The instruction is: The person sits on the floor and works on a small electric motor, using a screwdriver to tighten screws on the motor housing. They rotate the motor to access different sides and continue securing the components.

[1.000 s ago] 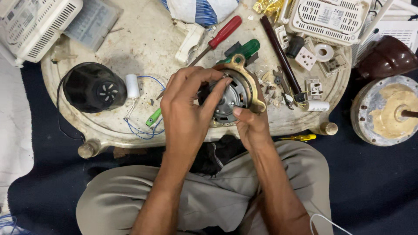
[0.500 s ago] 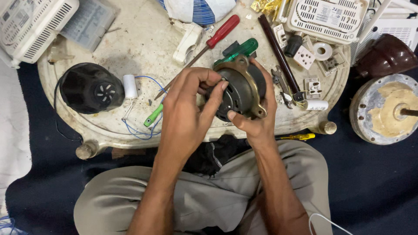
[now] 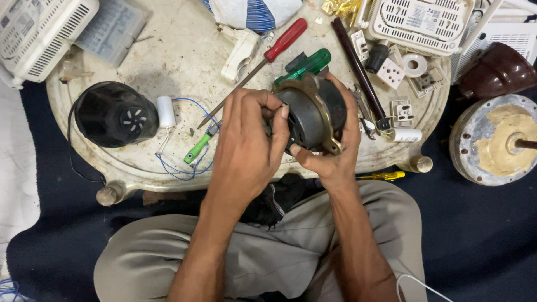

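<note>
At the table's left edge sit a white vented casing (image 3: 39,33) and a black round motor housing (image 3: 114,114), with a small white capacitor (image 3: 165,111) on blue wire just beside it. A green-handled tester (image 3: 197,149) lies near the front edge.

Over the front middle of the table (image 3: 168,61), the person holds a dark motor with a brass-coloured bracket (image 3: 310,114) lifted clear of the surface, tilted on its side so one end faces the left hand (image 3: 246,145). That hand's grip is pressed together, fingertips pinching something small at the motor's face; what it is cannot be told. The right hand (image 3: 335,151) cups the motor from below and behind, its grip wrapped round the body, apparently to steady it.

Behind the motor lie a red-handled screwdriver (image 3: 285,39) and a green-handled screwdriver (image 3: 307,64), close enough to crowd it. Toward the right edge are white sockets (image 3: 391,72) and a dark rod (image 3: 358,72).
</note>
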